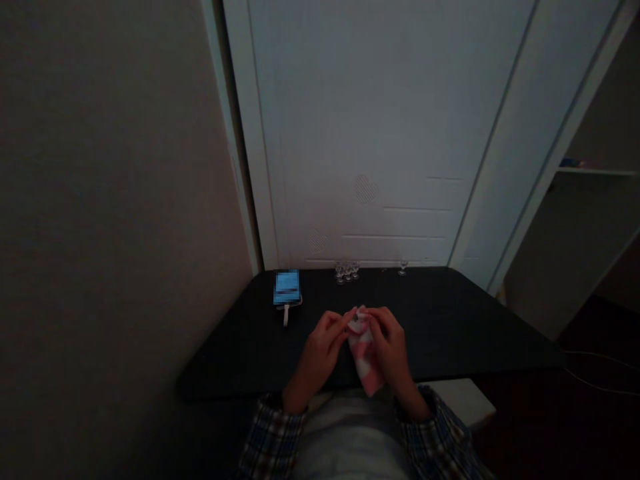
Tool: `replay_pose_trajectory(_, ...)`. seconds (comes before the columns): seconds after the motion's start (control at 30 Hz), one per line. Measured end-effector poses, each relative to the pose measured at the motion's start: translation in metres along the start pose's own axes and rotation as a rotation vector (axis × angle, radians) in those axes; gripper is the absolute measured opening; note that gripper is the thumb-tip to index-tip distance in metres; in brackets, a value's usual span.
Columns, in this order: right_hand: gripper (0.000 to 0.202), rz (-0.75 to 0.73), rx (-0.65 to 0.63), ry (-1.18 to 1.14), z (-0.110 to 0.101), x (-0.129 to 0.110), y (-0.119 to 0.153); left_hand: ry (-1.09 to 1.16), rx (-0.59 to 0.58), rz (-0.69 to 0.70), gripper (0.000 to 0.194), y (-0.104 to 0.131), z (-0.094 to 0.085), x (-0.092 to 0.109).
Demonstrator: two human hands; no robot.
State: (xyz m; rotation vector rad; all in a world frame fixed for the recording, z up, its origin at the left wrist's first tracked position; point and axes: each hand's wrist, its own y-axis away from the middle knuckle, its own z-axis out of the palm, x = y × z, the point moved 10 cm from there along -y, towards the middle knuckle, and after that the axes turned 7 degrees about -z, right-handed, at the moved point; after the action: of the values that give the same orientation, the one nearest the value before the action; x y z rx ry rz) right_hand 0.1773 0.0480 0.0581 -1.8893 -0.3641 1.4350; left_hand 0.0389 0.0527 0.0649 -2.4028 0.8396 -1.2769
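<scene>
A pink and white cloth point(367, 367) hangs from my fingers, above the front part of the black table. My right hand point(393, 343) is closed on its upper right side, thumb and fingers pressed into the fabric. From the left, my left hand point(323, 347) meets the bunched top of the cloth with thumb and forefinger in a pinch. A small dark or shiny spot shows between the fingertips there. What the left fingers grip is too small and dim to make out.
Several small stemmed glasses point(346, 271) stand grouped at the back of the black table point(440, 327); another glass point(403, 268) stands apart to their right. A lit phone-like screen point(287, 288) with a white cable point(286, 315) is back left. Behind is a white panelled door point(380, 133).
</scene>
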Motion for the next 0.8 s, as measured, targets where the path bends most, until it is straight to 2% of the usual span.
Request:
replay_pose_trajectory(0.3, 0.021, 0.05, 0.057, 0.007, -0.005, 0.006, 0.001, -0.09, -0.045, 0.016, 0.016, 0.002, 0.01, 0.002)
replay_pose_trajectory(0.57, 0.019, 0.043, 0.083, -0.01, -0.008, 0.0, 0.002, -0.079, -0.065, -0.01, 0.014, 0.001, 0.011, 0.0)
replay_pose_trajectory(0.8, 0.018, 0.036, -0.006, -0.047, 0.003, 0.001, 0.001, -0.075, -0.027, -0.027, 0.015, 0.001, 0.006, -0.001)
